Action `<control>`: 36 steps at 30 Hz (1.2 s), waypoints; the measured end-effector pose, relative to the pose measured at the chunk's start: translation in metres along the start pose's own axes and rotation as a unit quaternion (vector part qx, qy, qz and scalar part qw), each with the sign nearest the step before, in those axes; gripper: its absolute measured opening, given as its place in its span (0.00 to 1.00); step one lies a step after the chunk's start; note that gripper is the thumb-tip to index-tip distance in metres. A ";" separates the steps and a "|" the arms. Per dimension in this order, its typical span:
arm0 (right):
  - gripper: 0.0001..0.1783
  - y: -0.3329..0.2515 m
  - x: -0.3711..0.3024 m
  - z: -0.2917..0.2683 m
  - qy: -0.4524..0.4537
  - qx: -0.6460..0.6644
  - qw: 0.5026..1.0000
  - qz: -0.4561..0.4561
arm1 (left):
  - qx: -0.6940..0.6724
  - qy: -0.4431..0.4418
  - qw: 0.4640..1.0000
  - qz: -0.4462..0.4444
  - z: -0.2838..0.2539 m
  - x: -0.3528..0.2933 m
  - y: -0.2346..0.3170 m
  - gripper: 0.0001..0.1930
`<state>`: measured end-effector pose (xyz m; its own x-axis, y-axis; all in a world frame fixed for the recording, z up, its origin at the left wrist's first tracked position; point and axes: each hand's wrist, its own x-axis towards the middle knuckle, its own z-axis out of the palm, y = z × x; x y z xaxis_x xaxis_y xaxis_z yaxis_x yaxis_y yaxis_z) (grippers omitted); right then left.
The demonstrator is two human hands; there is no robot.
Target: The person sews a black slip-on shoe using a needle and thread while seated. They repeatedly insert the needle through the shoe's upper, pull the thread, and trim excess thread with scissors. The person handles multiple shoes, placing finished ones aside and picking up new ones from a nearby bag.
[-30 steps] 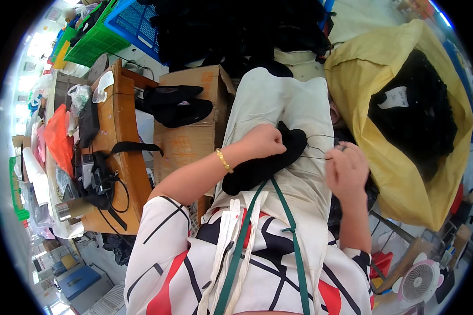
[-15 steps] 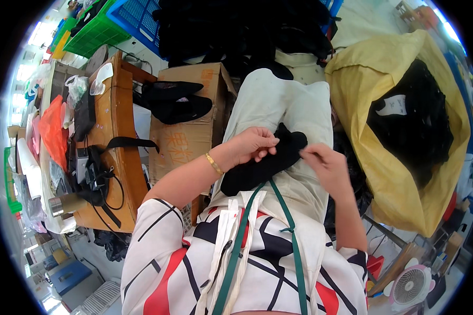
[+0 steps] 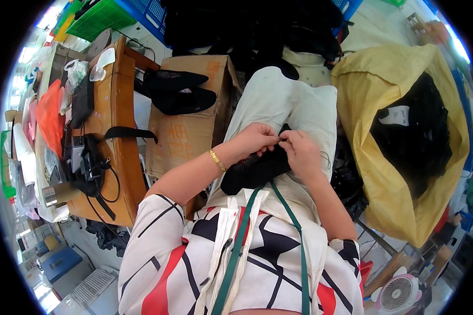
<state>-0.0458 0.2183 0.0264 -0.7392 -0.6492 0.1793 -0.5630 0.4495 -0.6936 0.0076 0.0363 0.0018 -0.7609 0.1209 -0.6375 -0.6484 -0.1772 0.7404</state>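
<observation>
A black cloth shoe (image 3: 255, 176) lies across my lap on a white apron (image 3: 314, 107), its far part covered by my hands. My left hand (image 3: 256, 140) is closed above the shoe, thumb and forefinger pinched together. Right against those fingertips, my right hand (image 3: 302, 153) is also closed in a pinch. Whatever lies between the fingertips is too small to make out. To the left, a pair of black shoes (image 3: 183, 100) rests on a cardboard box (image 3: 168, 137).
On the right stands an open yellow sack (image 3: 370, 84) with black items inside. A blue crate (image 3: 147, 14) heaped with black pieces (image 3: 247, 26) is ahead. A wooden table (image 3: 102, 173) with cables and a dark strap (image 3: 129, 132) stands on the left.
My right hand has moved left and slightly up from beside the shoe, and its fingertips now meet those of my left hand. The left hand stays nearly in place.
</observation>
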 end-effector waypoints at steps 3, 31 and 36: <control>0.03 -0.002 0.003 0.006 0.030 0.062 0.998 0.001 | 0.075 0.019 0.997 0.011 0.004 -0.002 -0.001 0.07; 0.16 0.249 -0.230 -0.247 0.693 0.453 0.492 0.270 | 0.342 0.079 0.910 0.219 0.011 0.013 0.004 0.17; 0.13 0.249 -0.277 -0.287 0.683 0.259 0.607 0.312 | 0.327 0.109 0.892 0.294 0.006 0.024 -0.008 0.16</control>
<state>-0.0875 0.6858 0.0041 -0.5645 0.8229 -0.0649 -0.0852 -0.1362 -0.9870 -0.0057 0.0468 -0.0177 -0.9973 -0.0099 -0.0722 -0.0684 0.4685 0.8808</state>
